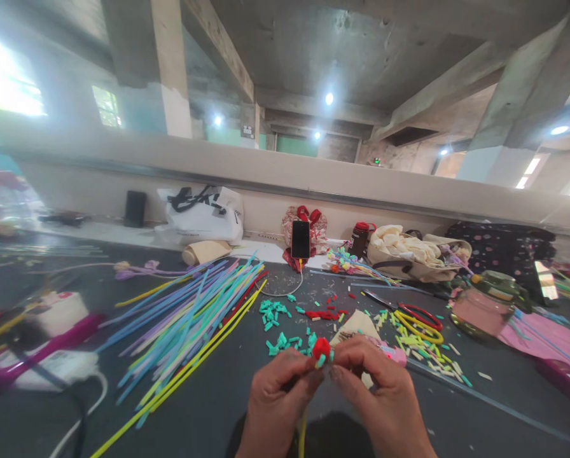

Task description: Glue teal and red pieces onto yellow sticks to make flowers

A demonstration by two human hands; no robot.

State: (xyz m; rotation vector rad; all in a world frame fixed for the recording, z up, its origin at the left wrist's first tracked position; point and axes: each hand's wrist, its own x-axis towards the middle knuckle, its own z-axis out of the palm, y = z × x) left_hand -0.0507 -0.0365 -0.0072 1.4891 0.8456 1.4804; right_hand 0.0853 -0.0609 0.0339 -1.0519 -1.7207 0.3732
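Note:
A small red fuzzy piece with teal tips [321, 349], seemingly bent from pipe cleaner, is between my hands at the front of the dark table. My left hand [282, 391] pinches its left side between thumb and fingers. From the right, my right hand [383, 388] is closed at its edge, thumb against fingers; the fingertips cover much of what they grip. Below the piece a yellow stem [303, 436] hangs down. Just beyond my hands lie teal short pieces [273, 312] and red bits [320, 315]. Yellow-green short pieces [423, 350] are scattered to the right.
Long pipe cleaners [194, 331] spread across the left. Scissors [421, 321] lie at right, near a green-lidded jar [485, 302]. A phone [301, 240] stands upright at the back with a cable. White plugs [58, 369] and a magenta tool [46, 350] sit far left.

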